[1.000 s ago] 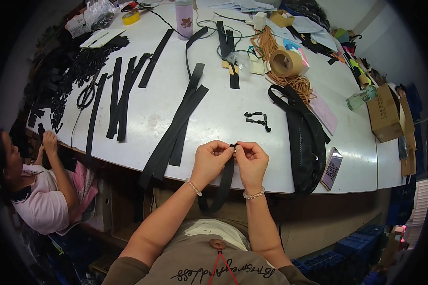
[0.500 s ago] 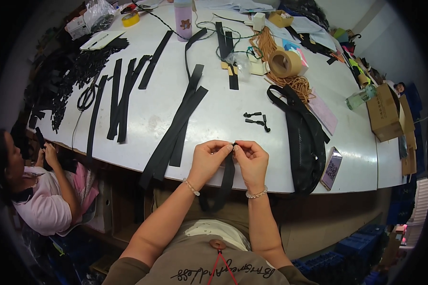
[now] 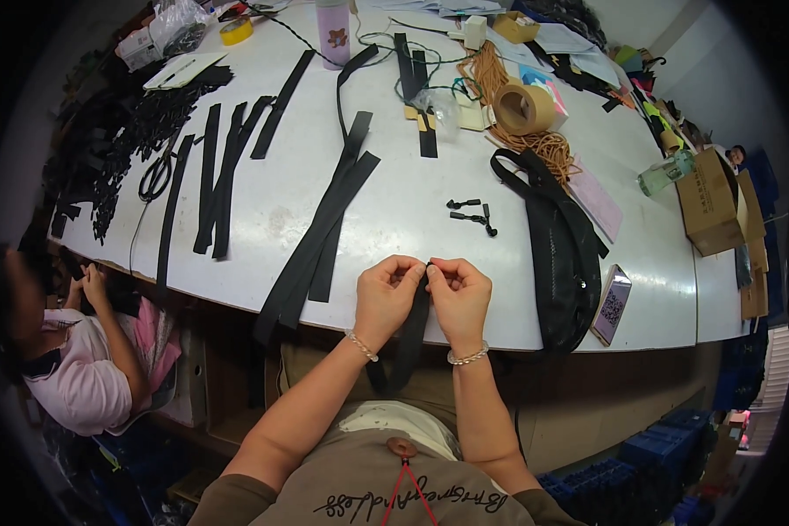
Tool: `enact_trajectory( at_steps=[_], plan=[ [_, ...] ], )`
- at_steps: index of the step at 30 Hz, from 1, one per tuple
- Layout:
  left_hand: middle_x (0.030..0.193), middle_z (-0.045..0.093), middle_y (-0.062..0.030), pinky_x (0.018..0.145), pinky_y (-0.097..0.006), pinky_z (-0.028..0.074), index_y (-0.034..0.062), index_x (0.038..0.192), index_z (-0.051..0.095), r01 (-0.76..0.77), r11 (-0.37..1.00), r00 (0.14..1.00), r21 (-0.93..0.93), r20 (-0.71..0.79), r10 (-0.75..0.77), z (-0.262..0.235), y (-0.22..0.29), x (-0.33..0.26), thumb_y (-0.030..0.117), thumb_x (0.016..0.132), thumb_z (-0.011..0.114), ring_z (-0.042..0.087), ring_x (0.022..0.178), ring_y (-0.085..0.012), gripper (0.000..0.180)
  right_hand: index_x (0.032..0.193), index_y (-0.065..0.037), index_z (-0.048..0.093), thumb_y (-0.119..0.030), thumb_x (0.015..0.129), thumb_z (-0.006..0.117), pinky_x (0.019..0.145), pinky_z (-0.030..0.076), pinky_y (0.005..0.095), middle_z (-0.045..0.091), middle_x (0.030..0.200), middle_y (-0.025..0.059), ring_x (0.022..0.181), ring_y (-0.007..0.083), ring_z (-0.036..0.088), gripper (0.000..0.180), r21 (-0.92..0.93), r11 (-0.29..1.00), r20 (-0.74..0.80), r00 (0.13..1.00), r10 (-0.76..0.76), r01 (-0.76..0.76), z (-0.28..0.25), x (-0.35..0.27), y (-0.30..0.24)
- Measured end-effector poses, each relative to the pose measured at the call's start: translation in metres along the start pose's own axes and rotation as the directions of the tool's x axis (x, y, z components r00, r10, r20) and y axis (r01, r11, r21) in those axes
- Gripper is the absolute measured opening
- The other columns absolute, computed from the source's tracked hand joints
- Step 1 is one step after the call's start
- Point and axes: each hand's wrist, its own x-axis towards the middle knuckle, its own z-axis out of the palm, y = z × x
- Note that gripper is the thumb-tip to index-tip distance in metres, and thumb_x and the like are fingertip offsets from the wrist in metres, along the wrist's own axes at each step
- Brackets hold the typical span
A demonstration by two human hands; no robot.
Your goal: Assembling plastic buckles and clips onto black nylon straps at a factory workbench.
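So we're pinching the black webbing strap end with left hand and right hand; it's probably floppy, so grip near the tip.

Black is seen on the strap, white on the table, tan on the tape roll.

A white table bears black straps, scissors, tape roll, black bag — and phone.
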Motion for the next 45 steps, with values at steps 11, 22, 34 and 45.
enact_trajectory(
  at_steps=[11, 22, 34, 45],
  plan=[
    [0.076, 0.066, -0.003, 0.059, -0.02, 0.048, -0.0025, 0.092, 0.067, 0.117, 0.989, 0.989, -0.087, 0.096, -0.108, -0.012, 0.002, 0.008, 0.006, 0.086, 0.064, 0.057, 0.066, -0.0053, 0.011, 0.092, 0.005, 0.065, 0.0, 0.084, 0.062, 0.059, 0.047, 0.0189, 0.065, 0.075, 0.0047, 0.064, 0.006, 0.058, 0.01, -0.174, 0.96, 0.081, 0.975, -0.208, 0.22, -0.003, 0.001, 0.005],
    [0.082, 0.067, -0.0078, 0.059, -0.021, 0.052, -0.0028, 0.089, 0.065, 0.339, 0.927, 0.926, -0.163, 0.23, -0.298, -0.019, 0.014, 0.012, 0.008, 0.085, 0.066, 0.062, 0.068, -0.0089, 0.012, 0.097, 0.003, 0.066, -0.003, 0.085, 0.064, 0.052, 0.046, 0.017, 0.063, 0.075, 0.0026, 0.059, 0.0051, 0.055, 0.013, 0.124, 0.984, 0.077, 0.99, 0.121, -0.129, -0.009, 0.004, 0.002],
    [0.076, 0.066, -0.0058, 0.058, -0.02, 0.05, -0.0036, 0.087, 0.065, 0.205, 0.973, 0.973, -0.104, 0.131, -0.191, -0.011, 0.008, 0.008, 0.005, 0.083, 0.067, 0.06, 0.065, -0.007, 0.01, 0.096, 0.003, 0.066, -0.003, 0.085, 0.064, 0.05, 0.046, 0.0165, 0.063, 0.072, 0.0022, 0.057, 0.0048, 0.055, 0.013, 0.047, 0.997, 0.011, 0.998, 0.062, -0.062, -0.004, 0.003, 0.0],
    [0.076, 0.066, -0.0048, 0.06, -0.019, 0.051, -0.0046, 0.087, 0.066, 0.19, 0.969, 0.98, -0.157, 0.084, -0.178, -0.008, 0.006, 0.005, 0.007, 0.083, 0.066, 0.061, 0.066, -0.0065, 0.012, 0.095, 0.002, 0.066, -0.002, 0.084, 0.064, 0.051, 0.047, 0.0167, 0.064, 0.074, 0.0017, 0.058, 0.0044, 0.056, 0.011, -0.008, 1.0, 0.01, 1.0, 0.022, -0.022, -0.001, -0.001, 0.0]
  ],
)
